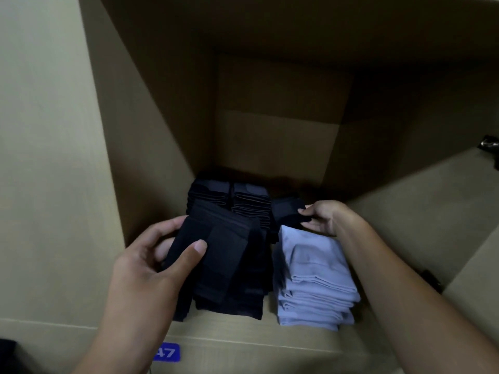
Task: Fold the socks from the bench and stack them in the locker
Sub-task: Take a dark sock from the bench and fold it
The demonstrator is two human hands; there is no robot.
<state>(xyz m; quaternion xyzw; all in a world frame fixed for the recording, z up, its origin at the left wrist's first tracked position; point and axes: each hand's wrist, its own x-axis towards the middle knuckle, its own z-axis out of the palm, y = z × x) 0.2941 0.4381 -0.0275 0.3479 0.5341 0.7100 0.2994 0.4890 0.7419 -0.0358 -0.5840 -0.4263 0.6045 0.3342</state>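
Left hand (151, 268) pinches folded black sock (216, 255) just above front-left black stack (229, 303), long axis front-to-back. Right hand (321, 217) pinches small black sock (287, 209) behind grey stack (316, 279) on locker (243, 330) floor.

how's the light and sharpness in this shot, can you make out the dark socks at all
Head view: dim inside the locker, back wall in deep shadow; the black socks in the left hand show little detail, and the rear black stacks merge into the dark; the grey stack reads clearly; wide-angle lens bends the locker edges; the number tag is slightly blurred.
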